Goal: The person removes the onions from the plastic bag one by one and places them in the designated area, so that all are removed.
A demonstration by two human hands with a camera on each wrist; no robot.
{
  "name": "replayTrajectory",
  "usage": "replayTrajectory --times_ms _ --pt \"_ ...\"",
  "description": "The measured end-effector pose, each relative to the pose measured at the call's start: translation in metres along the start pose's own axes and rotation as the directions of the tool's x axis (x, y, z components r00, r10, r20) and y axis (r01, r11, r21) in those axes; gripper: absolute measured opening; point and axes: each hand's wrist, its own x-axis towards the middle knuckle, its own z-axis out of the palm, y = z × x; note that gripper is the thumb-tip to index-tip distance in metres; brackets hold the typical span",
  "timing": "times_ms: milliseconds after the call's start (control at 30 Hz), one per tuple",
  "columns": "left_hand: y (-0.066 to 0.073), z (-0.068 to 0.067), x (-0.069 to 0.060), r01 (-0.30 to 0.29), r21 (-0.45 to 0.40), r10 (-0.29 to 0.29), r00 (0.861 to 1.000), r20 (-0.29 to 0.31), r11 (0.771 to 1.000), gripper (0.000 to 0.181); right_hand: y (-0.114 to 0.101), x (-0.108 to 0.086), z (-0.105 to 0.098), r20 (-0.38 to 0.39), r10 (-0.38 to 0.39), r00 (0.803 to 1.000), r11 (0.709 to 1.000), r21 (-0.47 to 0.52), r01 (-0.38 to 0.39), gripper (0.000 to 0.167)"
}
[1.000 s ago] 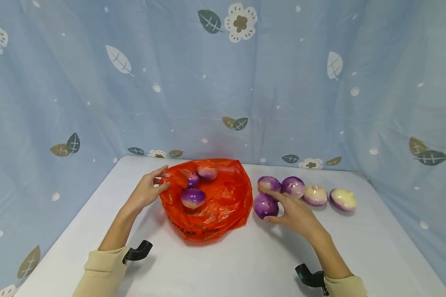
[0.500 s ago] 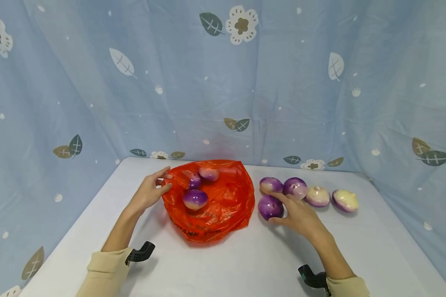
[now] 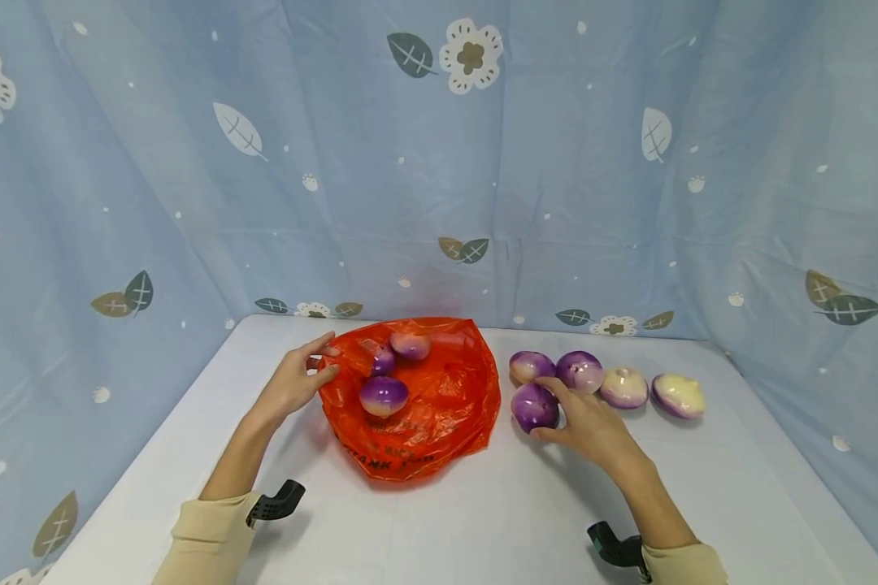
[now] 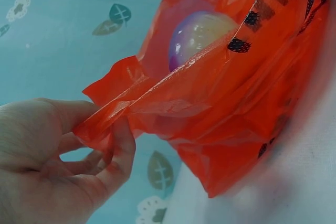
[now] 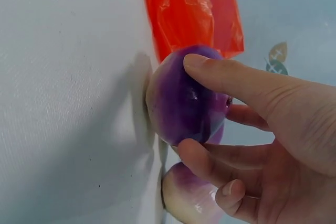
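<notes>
My left hand (image 3: pixel 296 378) pinches the left rim of a red plastic bag (image 3: pixel 439 443); the left wrist view shows the film between thumb and fingers (image 4: pixel 123 153). The bag's mouth stands wide, and several purple-and-cream onions lie inside, one of them an onion (image 3: pixel 384 396) at the front. To the right of the bag, my right hand (image 3: pixel 593 426) holds a purple onion (image 3: pixel 535 408) between thumb and fingertips. In the right wrist view that onion (image 5: pixel 184 98) is low over the table or on it; I cannot tell which.
Behind and right of the held onion, several more stand in a row: an onion (image 3: pixel 532 366), another onion (image 3: pixel 580 371), a paler onion (image 3: pixel 624 387) and a yellowish-topped onion (image 3: pixel 678 396). The white table (image 3: pixel 439 540) ends at a blue patterned curtain (image 3: pixel 336 203).
The right hand and the onion in it have shifted slightly right, away from the bag. The left hand keeps its place at the rim.
</notes>
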Motion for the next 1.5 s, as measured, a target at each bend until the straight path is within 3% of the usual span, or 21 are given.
replayTrajectory --times_ms 600,1300,1500 --pt "-0.001 0.001 0.000 0.000 -0.029 0.001 1.000 0.002 1.000 0.061 0.012 -0.001 -0.011 0.022 0.055 0.998 0.997 0.056 -0.056 0.078" --pt "0.002 0.004 0.004 -0.024 -0.039 0.024 1.000 0.012 0.999 0.061 0.021 -0.007 -0.018 -0.040 0.012 0.999 1.000 0.000 -0.012 0.070" --pt "0.000 0.002 0.001 0.001 -0.009 -0.001 1.000 0.007 1.000 0.059 0.023 -0.005 -0.016 -0.050 -0.010 0.999 1.000 0.011 0.011 0.068"
